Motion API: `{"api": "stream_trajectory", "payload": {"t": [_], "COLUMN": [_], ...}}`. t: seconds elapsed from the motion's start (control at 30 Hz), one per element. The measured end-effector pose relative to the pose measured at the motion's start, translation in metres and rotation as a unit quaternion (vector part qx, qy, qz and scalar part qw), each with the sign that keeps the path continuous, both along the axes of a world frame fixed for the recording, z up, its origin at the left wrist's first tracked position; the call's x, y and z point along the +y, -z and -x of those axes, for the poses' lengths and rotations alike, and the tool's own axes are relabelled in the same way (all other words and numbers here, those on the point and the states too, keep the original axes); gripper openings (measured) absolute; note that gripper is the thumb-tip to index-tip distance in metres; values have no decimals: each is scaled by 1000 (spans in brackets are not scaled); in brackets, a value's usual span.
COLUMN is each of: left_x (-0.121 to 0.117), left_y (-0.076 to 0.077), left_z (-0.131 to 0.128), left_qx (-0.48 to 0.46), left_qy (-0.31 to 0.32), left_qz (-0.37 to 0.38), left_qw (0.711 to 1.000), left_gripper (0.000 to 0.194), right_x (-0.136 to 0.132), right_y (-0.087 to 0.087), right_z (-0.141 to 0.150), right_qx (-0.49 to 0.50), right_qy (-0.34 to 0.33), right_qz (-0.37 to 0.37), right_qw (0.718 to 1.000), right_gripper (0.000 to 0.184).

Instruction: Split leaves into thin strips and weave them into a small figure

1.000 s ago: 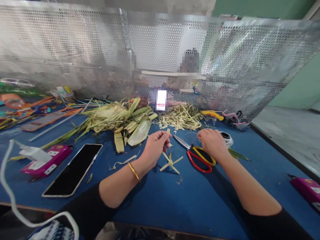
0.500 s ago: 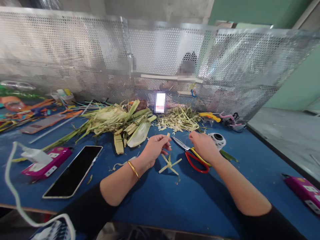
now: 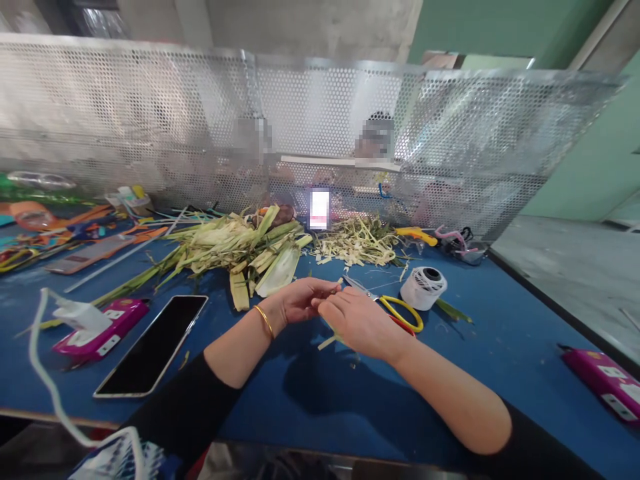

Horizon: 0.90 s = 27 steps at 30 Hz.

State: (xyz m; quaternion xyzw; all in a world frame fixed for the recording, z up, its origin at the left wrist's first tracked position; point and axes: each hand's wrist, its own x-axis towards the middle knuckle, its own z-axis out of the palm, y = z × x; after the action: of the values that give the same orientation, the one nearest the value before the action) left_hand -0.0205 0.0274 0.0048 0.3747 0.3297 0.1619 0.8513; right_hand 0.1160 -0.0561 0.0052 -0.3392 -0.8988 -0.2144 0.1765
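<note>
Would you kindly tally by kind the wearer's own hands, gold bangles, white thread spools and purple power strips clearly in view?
Own hands, left hand and right hand: 2
Gold bangle: 1
White thread spool: 1
Purple power strips: 2
Total: 6

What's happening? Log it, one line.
left hand: pinching pale strip; right hand: overlapping left, grip unclear; scissors: partly behind right hand; thread spool: upright

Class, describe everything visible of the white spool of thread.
The white spool looks wound with thread, a dark round opening on top with dark streaks around it. It stands upright on the blue table, just beyond the scissors' yellow handle. A green leaf lies by its base; whether they touch is unclear. Nobody is holding it.
</note>
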Motion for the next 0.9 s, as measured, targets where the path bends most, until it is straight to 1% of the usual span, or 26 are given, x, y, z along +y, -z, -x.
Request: {"api": "stream_trajectory", "payload": {"t": [0.07, 0.13, 0.2, 0.27, 0.3, 0.33, 0.37, 0.4, 0.43, 0.47, 0.5, 0.53, 0.57, 0.63, 0.67, 0.7, 0.73, 0.77, 0.8, 0.83, 0.9], "left_x": [1, 2, 5, 9, 11, 13, 16, 18, 21, 23, 24, 26, 27, 28, 28, 28, 29, 29, 30, 30, 32], "left_y": [-2, -4, -5, -4, -3, -2, 0, 1, 3, 4, 6, 7, 8, 8, 8, 8, 7, 7, 6, 4, 2], "left_z": [1, 3, 4, 7, 8, 9, 10, 11, 12, 13, 13, 13, 13, 13, 13, 13, 13, 14, 15, 16, 19], "left_qx": [-22, -47, -48, -26, -13, -3, 2, 5, 8, 11, 13, 16, 20, 27, 28, 29, 28, 27, 26, 26, 27], "left_qy": [3, -9, -42, -86, -107, -125, -139, -152, -164, -175, -183, -191, -199, -215, -225, -233, -241, -245, -249, -251, -248], "left_qz": [31, 51, 41, 12, -4, -19, -30, -39, -49, -58, -65, -73, -80, -94, -99, -103, -105, -106, -107, -109, -111], "left_qw": [999, 998, 997, 996, 994, 992, 990, 988, 985, 983, 981, 979, 977, 972, 969, 966, 964, 963, 962, 962, 962], "left_gripper": [23, 23, 19, 16, 15, 15, 15, 14, 13, 12, 11, 11, 10, 10, 11, 12, 13, 13, 14, 14, 13], "right_x": [0, 0, -2, -4, -5, -6, -6, -7, -6, -5, -4, -3, -1, 4, 6, 8, 9, 11, 12, 14, 14], "right_y": [0, 0, -1, -6, -11, -15, -19, -23, -25, -26, -26, -25, -23, -20, -20, -20, -21, -22, -22, -21, -18], "right_z": [8, 12, 8, -5, -15, -27, -41, -56, -70, -84, -97, -109, -119, -138, -146, -154, -161, -166, -170, -173, -172], "right_qx": [-7, -22, -29, -13, 10, 43, 73, 77, 73, 63, 56, 56, 54, 48, 43, 38, 33, 30, 34, 39, 56], "right_qy": [-4, -7, -10, 25, 73, 165, 276, 378, 464, 530, 574, 604, 612, 598, 582, 556, 527, 494, 477, 474, 495], "right_qz": [15, 27, 37, 31, 13, -14, -46, -63, -71, -55, -19, 30, 82, 125, 151, 170, 195, 219, 234, 242, 226], "right_qw": [1000, 999, 999, 999, 997, 985, 957, 921, 880, 844, 817, 795, 784, 790, 798, 813, 826, 841, 847, 846, 837], "right_gripper": [26, 24, 22, 18, 17, 20, 25, 35, 47, 57, 61, 63, 62, 54, 49, 44, 45, 51, 57, 60, 57]}}
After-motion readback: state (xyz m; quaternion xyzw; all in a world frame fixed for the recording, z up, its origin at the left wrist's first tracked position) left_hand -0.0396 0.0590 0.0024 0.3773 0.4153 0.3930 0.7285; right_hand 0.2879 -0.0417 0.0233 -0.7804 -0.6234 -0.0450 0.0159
